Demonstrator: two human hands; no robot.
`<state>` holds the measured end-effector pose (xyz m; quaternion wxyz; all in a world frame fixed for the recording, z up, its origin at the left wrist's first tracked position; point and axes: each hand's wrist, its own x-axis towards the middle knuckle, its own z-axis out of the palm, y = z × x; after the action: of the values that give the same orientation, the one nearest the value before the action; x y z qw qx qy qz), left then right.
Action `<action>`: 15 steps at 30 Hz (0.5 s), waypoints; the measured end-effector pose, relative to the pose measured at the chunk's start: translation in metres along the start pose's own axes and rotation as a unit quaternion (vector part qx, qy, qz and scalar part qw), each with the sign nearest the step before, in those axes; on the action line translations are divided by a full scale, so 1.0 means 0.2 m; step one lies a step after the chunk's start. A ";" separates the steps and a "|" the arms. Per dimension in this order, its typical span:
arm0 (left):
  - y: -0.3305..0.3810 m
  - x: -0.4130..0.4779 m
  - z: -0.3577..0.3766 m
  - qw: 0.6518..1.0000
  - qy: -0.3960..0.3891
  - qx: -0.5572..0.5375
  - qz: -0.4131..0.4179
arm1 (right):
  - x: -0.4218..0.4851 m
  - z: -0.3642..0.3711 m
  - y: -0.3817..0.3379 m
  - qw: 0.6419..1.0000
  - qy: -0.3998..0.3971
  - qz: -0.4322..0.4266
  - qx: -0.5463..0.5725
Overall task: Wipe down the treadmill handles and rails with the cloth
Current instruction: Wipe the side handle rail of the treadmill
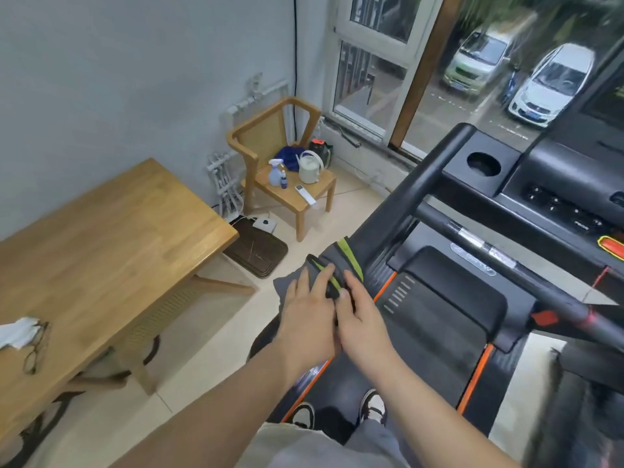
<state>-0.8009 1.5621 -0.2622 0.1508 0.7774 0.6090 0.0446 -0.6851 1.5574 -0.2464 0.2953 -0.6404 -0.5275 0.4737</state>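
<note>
A dark grey cloth with lime-green edging is draped over the near end of the treadmill's left handrail. My left hand lies on the cloth's left side with fingers stretched forward. Beside it, touching, my right hand presses the cloth on the rail end, fingers forward. The black rail runs up and away to the console. A crossbar handle with silver sensors spans the deck. The right handrail is only partly in view at the right edge.
A wooden table stands to the left, with glasses and a white cloth on it. Behind it, a wooden chair holds spray bottles, a jug and a remote. Below my arms, my shoes stand on the treadmill belt. A window is ahead.
</note>
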 end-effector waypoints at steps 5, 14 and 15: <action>-0.21 -0.20 -0.09 0.908 0.123 -0.401 0.001 | 0.00 0.12 -0.02 0.992 -0.072 -0.007 -0.101; -0.26 0.01 -0.15 0.931 0.125 -0.324 -0.111 | 0.31 0.15 -0.08 0.949 0.005 -0.006 -0.316; -0.23 0.05 -0.14 0.937 0.102 -0.315 -0.114 | 0.39 0.11 -0.08 0.945 0.023 -0.003 -0.325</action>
<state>-0.8496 1.5858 -0.2496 0.3293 0.6068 0.6602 0.2956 -0.7118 1.6348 -0.2629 0.0841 -0.7109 -0.6477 0.2609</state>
